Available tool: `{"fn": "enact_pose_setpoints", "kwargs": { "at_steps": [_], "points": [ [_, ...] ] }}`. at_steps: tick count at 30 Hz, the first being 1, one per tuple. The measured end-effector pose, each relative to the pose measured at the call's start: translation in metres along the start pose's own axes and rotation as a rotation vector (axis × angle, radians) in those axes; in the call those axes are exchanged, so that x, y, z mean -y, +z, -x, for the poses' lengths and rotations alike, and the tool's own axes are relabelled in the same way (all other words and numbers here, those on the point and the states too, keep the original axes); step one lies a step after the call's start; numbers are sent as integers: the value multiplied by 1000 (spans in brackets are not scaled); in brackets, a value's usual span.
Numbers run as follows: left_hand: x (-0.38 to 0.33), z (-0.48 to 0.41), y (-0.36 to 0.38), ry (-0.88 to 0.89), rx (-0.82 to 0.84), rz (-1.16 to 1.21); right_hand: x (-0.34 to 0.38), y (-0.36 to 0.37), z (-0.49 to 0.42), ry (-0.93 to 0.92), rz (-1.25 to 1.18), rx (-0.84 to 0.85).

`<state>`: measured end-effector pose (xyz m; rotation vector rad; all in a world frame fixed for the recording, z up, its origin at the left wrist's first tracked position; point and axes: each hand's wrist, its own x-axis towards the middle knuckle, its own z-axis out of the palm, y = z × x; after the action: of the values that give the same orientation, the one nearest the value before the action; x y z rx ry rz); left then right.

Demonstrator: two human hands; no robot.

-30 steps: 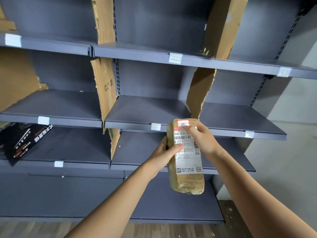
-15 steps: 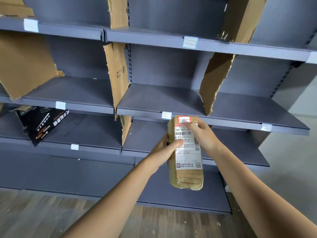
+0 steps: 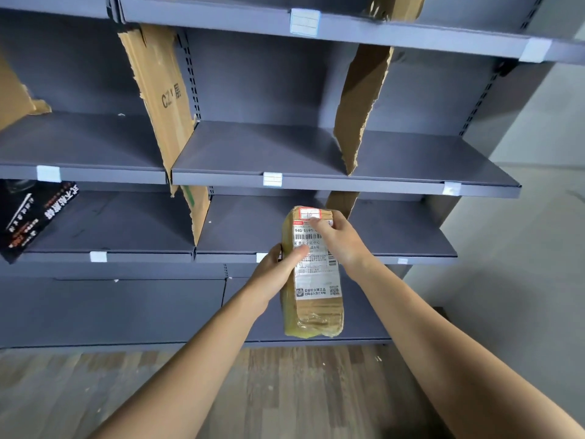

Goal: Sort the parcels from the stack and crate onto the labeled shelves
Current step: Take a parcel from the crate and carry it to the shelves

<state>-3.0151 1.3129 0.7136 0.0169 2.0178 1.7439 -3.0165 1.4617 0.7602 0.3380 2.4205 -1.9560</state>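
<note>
Right now both hands are holding the parcel [image 3: 316, 315] upright in the air, in front of the front edge of the lower shelf [image 3: 395, 229] and touching no shelf. The left hand [image 3: 277, 269] is gripping its left side, with the thumb lying across the shipping label [image 3: 316, 277]. The right hand [image 3: 343, 243] is grasping the top right corner, a fingertip pressing just under the small red-bordered sticker [image 3: 310, 213].

I am judging the step in hand to be read-and-match, with the sticker's number deciding the bay. It is worth lifting that finger clear, tilting the face toward the eyes, and checking it against the white tags on the shelf edges, such as the middle shelf tag [image 3: 272, 179], before reaching. The wrap is looking glossy, so I am expecting it to slip. Both hands are best kept on until the parcel is sitting flat, well behind the front edge and clear of the cardboard divider [image 3: 158, 90].

The sticker is showing a handwritten mark, possibly "16", though it is too blurred to be sure. The label is reading "940 E591" above a barcode, with Chinese lines and a QR code near its lower right corner. The divider is showing the print "CZ Y 层". A black box [image 3: 31, 217] at the left end of the lower shelf is carrying white Chinese characters.
</note>
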Motion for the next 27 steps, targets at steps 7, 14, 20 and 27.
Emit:
{"fn": "enact_pose_setpoints", "kwargs": {
  "at_steps": [7,14,20,27],
  "points": [
    [8,2,22,-13,57,-56,-15,-15,13,61,31,-105],
    [12,21,57,-24,81,-38,-27,-40,31,74,26,-117],
    [19,33,84,-33,32,-9,-35,-54,40,79,55,-85],
    [24,57,99,-87,-41,-7,-42,-56,50,102,44,-37]
  ]
}}
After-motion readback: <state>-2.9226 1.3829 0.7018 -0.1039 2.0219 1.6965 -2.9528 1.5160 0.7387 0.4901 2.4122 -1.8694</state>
